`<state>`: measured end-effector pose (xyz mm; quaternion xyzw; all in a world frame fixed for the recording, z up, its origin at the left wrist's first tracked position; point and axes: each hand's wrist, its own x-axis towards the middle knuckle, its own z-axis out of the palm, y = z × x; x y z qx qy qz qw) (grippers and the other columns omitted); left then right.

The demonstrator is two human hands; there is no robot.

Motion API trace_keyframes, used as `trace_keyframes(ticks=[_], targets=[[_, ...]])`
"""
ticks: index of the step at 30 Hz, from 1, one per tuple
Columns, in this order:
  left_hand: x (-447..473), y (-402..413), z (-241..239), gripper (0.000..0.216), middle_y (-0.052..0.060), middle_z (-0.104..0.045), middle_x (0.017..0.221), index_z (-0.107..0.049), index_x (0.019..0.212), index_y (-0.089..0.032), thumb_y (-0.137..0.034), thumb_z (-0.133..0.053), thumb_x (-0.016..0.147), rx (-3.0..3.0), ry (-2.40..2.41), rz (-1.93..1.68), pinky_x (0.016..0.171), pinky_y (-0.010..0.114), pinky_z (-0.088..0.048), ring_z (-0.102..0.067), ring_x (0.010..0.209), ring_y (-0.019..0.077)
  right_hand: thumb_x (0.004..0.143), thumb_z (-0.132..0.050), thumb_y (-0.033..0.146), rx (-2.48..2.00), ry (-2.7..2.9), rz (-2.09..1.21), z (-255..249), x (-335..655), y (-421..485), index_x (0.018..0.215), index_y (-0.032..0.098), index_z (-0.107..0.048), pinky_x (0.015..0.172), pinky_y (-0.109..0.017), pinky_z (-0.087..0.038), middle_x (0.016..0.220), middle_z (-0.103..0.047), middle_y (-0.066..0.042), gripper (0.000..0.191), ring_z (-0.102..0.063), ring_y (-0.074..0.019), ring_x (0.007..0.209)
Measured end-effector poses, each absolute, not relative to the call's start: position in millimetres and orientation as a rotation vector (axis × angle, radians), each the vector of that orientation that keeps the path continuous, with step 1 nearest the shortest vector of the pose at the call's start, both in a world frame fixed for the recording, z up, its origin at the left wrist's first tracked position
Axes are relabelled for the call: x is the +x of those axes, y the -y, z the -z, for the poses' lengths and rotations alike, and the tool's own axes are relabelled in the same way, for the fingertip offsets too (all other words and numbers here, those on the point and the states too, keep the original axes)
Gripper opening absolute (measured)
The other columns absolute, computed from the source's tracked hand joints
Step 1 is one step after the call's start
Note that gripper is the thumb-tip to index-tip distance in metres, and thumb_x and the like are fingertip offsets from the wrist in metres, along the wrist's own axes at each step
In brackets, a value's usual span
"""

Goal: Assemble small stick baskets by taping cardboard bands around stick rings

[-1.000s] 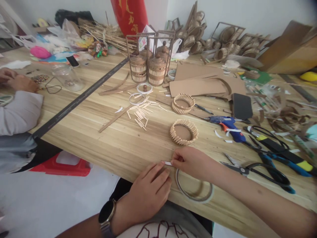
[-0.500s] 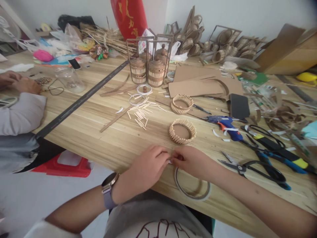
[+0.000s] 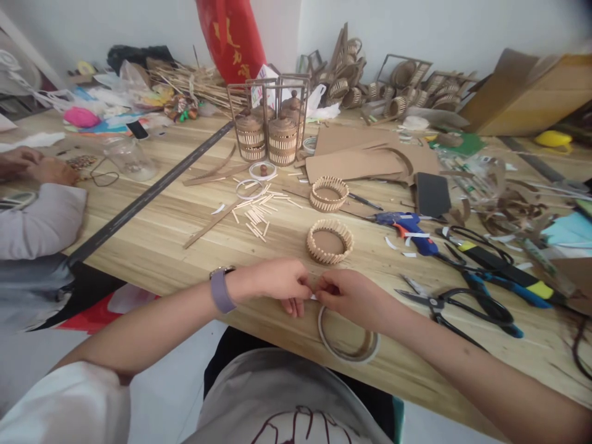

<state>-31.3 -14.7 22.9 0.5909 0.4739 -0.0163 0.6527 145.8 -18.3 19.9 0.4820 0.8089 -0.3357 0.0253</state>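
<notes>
My left hand and my right hand meet at the near edge of the wooden table, fingertips pinched together on a small white strip between them. A roll of double-sided tape lies flat just below my right hand, and the strip seems to come off it. A round stick-walled ring sits just beyond my hands, and a second ring lies farther back.
Loose short sticks are scattered mid-table. A blue glue gun, black scissors and a blue-handled tool lie to the right. Two finished stick baskets stand behind. Another person's sleeve and hands rest at far left.
My left hand has lifted off the table edge and swung up and right until its fingertips meet my right hand's on the white strip. The view has shifted a little.
</notes>
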Motion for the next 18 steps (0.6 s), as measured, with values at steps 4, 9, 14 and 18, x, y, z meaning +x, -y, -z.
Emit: trace_keyframes(ticks=[4, 9, 14, 18], targets=[[-31.4, 8.8, -15.9, 0.007, -0.001, -0.067, 0.057, -0.062, 0.075, -0.015, -0.012, -0.056, 0.077, 1.130, -1.036, 0.047, 0.069, 0.026, -0.053, -0.065, 0.058, 0.0118, 0.079, -0.052, 0.017, 1.501, -2.493, 1.004, -21.1, 143.2, 17.2, 0.066, 0.019, -0.061, 0.052, -0.024, -0.030, 0.063, -0.063, 0.000, 0.016, -0.052, -0.0132, 0.059], [-30.1, 5.4, -13.8, 0.007, 0.000, -0.067, 0.057, -0.061, 0.077, -0.015, -0.014, -0.059, 0.070, 1.101, -1.007, 0.091, 0.066, 0.026, -0.053, -0.066, 0.058, 0.0131, 0.078, -0.053, 0.014, 1.474, -2.488, 0.997, -24.3, 139.8, 15.8, 0.067, 0.018, -0.064, 0.053, -0.024, -0.030, 0.067, -0.068, -0.001, 0.016, -0.055, -0.0137, 0.061], [-23.0, 8.4, -15.0, 0.007, -0.001, -0.065, 0.053, -0.059, 0.071, -0.017, -0.014, -0.053, 0.068, 1.139, -1.077, 0.094, 0.056, 0.022, -0.049, -0.064, 0.054, 0.0131, 0.076, -0.054, 0.013, 1.461, -2.514, 0.992, -26.7, 139.3, 16.2, 0.065, 0.019, -0.065, 0.052, -0.023, -0.032, 0.064, -0.067, -0.001, 0.016, -0.055, -0.0136, 0.059], [-21.2, 15.7, -18.2, 0.008, -0.004, -0.060, 0.047, -0.058, 0.071, -0.018, -0.015, -0.051, 0.072, 1.183, -1.124, 0.005, 0.046, 0.018, -0.040, -0.058, 0.046, 0.0105, 0.077, -0.052, 0.013, 1.520, -2.531, 0.963, -31.5, 138.9, 23.2, 0.067, 0.019, -0.065, 0.053, -0.024, -0.032, 0.065, -0.068, -0.002, 0.018, -0.057, -0.0143, 0.059]])
